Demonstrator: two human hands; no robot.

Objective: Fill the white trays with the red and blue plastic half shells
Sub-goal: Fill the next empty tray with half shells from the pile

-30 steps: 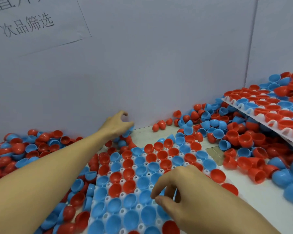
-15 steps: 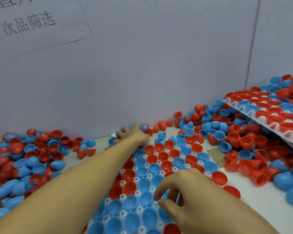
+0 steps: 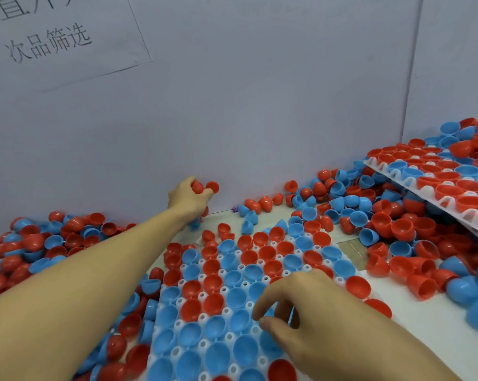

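A white tray (image 3: 203,345) filled with red and blue half shells lies in front of me. My left hand (image 3: 187,200) is raised near the back wall beyond the tray's far left corner and grips red half shells (image 3: 198,186). My right hand (image 3: 295,301) rests on the tray's right part, its curled fingers around a blue half shell (image 3: 270,312) seated there. A second white tray (image 3: 447,200) full of shells sits tilted on a pile at the right.
Loose red and blue shells are heaped at the left (image 3: 53,237), along the back wall (image 3: 262,204) and at the right (image 3: 413,243). A grey wall (image 3: 259,105) with a paper sign (image 3: 50,42) stands close behind. Bare white table (image 3: 413,334) shows at the lower right.
My left hand went down to the table by the tray's far corner, closed on red shells and lifted them near the wall. The right hand stayed on the tray.
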